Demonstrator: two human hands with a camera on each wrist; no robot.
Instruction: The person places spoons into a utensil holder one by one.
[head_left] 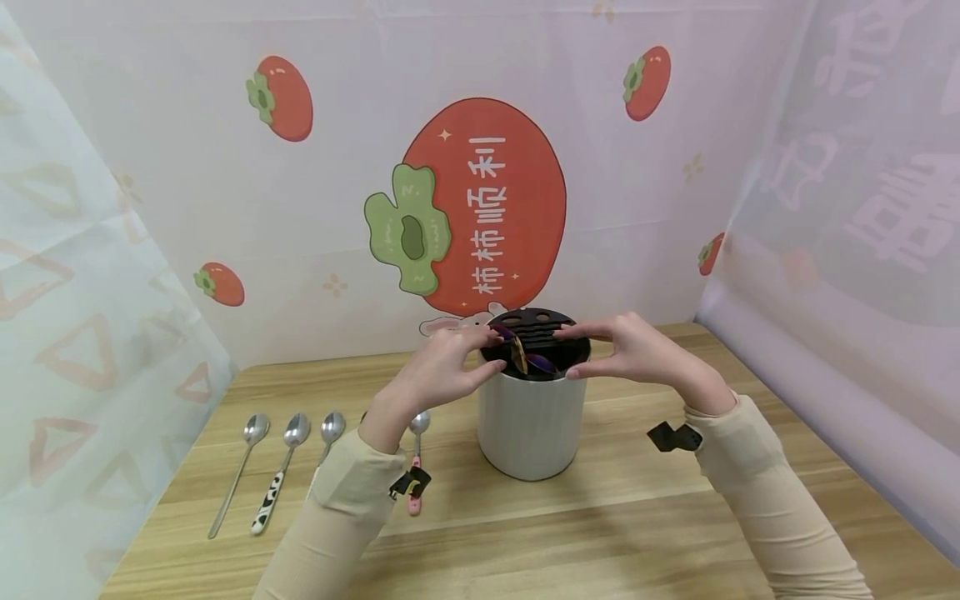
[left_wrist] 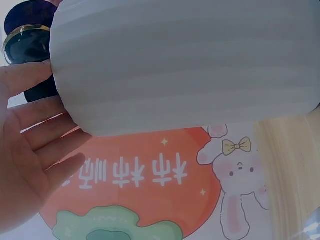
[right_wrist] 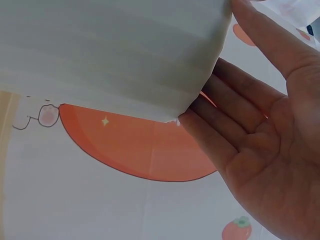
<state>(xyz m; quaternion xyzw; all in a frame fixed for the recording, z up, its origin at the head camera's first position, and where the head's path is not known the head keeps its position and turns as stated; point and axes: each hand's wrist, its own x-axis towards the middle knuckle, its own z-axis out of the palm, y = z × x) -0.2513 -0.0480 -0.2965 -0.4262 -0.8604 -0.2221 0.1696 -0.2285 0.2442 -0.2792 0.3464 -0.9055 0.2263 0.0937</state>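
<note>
A white utensil holder (head_left: 531,429) with a black slotted insert (head_left: 536,327) stands upright on the wooden table. Spoons with dark, purple-and-gold bowls (head_left: 542,363) stick up inside it. At the holder's left rim is my left hand (head_left: 448,362), thumb and fingers spread apart, fingertips close by the dark spoons. My right hand (head_left: 630,354) reaches to the opposite rim, thumb at the front and fingers further back. In the right wrist view its fingers (right_wrist: 240,115) extend fairly straight along the holder's side. Both wrist views show the holder's ribbed white wall between the hands.
Left of the holder lie a plain metal spoon (head_left: 238,475), a spoon with a cow-patterned handle (head_left: 268,500), one partly behind the left forearm (head_left: 332,427), and one with a pink handle (head_left: 416,475). A persimmon-printed cloth (head_left: 337,192) hangs behind the table.
</note>
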